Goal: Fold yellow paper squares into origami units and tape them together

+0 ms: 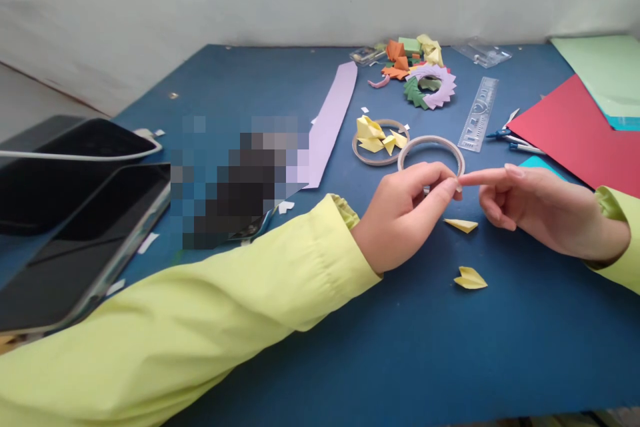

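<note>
My left hand (407, 213) is closed at the near edge of a roll of tape (461, 159), thumb and fingers pinched together. Part of the roll is hidden behind the fingers. From the right, my right hand (540, 207) reaches in with its index finger stretched out, the tip touching the tape's edge by my left thumb. Its other fingers are loosely curled, and I see nothing held in them. Just below the hands lie a folded yellow paper piece (463, 225) and another yellow folded piece (471, 278).
Behind the hands are a second tape roll (367, 159) with yellow folded pieces, a purple-and-green paper ring (443, 87) and a clear ruler (479, 113). Purple paper (333, 123) lies left of them, red paper (575, 127) right. A phone (90, 240) stands far left.
</note>
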`<state>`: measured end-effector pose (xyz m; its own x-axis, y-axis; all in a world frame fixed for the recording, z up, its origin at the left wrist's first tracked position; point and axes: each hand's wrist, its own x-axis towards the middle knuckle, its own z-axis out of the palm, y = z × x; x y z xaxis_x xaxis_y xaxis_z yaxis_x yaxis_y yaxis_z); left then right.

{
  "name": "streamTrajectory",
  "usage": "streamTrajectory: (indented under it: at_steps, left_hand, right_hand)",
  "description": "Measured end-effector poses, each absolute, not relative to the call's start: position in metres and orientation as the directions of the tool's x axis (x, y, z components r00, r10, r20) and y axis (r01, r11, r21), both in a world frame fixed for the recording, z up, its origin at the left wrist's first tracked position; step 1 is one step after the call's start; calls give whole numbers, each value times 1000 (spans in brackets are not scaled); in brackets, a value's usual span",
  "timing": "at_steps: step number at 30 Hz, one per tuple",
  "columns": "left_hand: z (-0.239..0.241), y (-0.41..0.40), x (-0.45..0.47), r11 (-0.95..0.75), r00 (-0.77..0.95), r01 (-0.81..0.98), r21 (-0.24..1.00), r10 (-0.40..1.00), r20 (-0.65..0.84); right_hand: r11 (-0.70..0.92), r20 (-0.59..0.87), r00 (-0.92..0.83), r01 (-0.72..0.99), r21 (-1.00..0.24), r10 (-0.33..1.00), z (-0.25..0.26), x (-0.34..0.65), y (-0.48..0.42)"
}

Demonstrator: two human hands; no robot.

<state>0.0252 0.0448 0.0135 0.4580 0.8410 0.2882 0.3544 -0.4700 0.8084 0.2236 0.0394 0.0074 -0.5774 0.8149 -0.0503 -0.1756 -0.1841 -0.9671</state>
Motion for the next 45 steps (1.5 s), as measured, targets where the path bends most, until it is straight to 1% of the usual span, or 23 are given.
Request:
streamTrajectory:
  at_steps: [5,7,9,10,12,13,14,16,17,19,21,24,27,29,30,32,33,34,36,37,39,41,45]
  left_hand:
    - [11,44,26,-507,429,404,762,840,331]
    - [10,44,27,-509,400,450,734,850,344]
    - [9,45,27,-508,377,510,694,857,351]
    - [8,45,26,-510,375,544,667,858,351]
    - [7,47,25,-527,397,610,592,850,347]
    - [6,47,25,-539,413,641,547,842,346]
    - [6,47,24,-552,430,667,501,834,347]
    - [6,47,22,-573,454,706,416,817,355]
    - [6,47,21,-579,463,721,381,811,357]
    - [7,45,20,-587,482,739,331,804,348]
    - [7,43,19,-588,499,748,309,804,323]
    - [8,40,19,-572,489,756,318,816,307]
    - [13,36,20,-567,469,747,347,819,330]
    - [20,31,19,-540,445,711,450,841,307]
    - [23,28,18,-489,421,670,559,870,257]
    - [28,22,17,-320,386,536,781,916,110]
    - [30,20,17,-225,390,453,863,920,34]
    - [30,18,16,-139,401,367,920,916,-22]
    - [30,16,17,27,427,196,980,898,-110]
    - [29,16,17,113,440,117,987,885,-153]
    - [27,18,18,280,471,-7,960,848,-244]
    - [27,21,19,396,500,-82,915,810,-306]
    - [26,23,19,444,501,-150,883,804,-320]
  right_hand:
    - [-175,-53,-554,-169,-970,831,10,224,41]
    - [-145,-43,-530,-152,-978,847,10,224,40]
    - [-77,-11,-485,-117,-990,874,10,223,38]
    - [-16,18,-466,-68,-998,885,10,223,35]
    - [174,107,-476,98,-980,873,11,222,29]
    - [297,148,-518,217,-930,842,11,222,25]
    - [428,197,-588,283,-858,784,11,221,21]
    - [622,245,-716,323,-713,653,10,219,15]
    - [682,262,-745,334,-650,614,10,218,12]
    - [732,270,-773,336,-592,573,9,216,10]
    - [739,270,-775,344,-579,572,7,214,11]
    - [730,271,-762,355,-584,588,6,214,12]
    - [683,286,-724,336,-649,628,7,216,11]
    - [613,298,-670,295,-733,680,9,218,11]
    - [574,301,-645,265,-775,703,10,219,12]
    - [513,304,-626,181,-839,718,11,221,13]
    - [486,301,-633,139,-863,714,12,222,14]
    - [454,290,-644,101,-885,708,12,223,15]
    - [376,250,-667,49,-925,702,11,224,16]
    - [332,226,-674,30,-943,703,10,224,17]
    - [252,189,-684,-9,-968,705,9,224,18]
    - [202,171,-688,-36,-979,706,8,224,18]
    - [213,143,-689,17,-977,711,9,226,20]
